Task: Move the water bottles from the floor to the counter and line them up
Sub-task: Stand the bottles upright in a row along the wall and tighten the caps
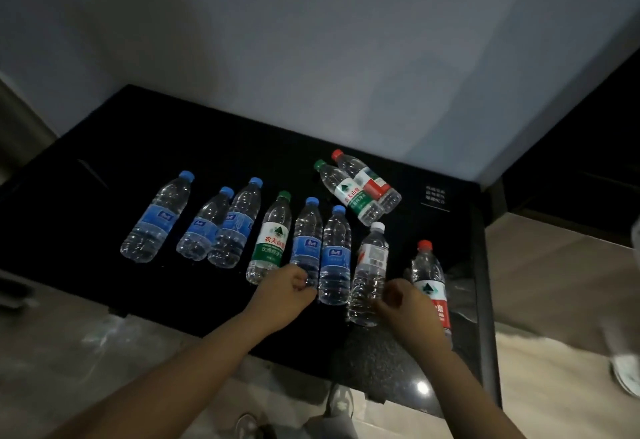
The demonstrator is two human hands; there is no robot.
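Note:
Several clear water bottles stand on the black counter. Three blue-capped ones form the left end of a rough row, then a green-capped bottle and two more blue-capped ones. My left hand grips the base of the nearer-left blue-capped bottle. My right hand has curled fingers on the lower side of a white-capped bottle and hides part of a red-capped bottle. Behind the row, a green-capped bottle and a red-capped bottle stand together.
A pale wall rises right behind the counter. White printed text marks its right end. Light floor tiles lie to the right and in front, my shoes below. A pale blurred object sits at the right edge.

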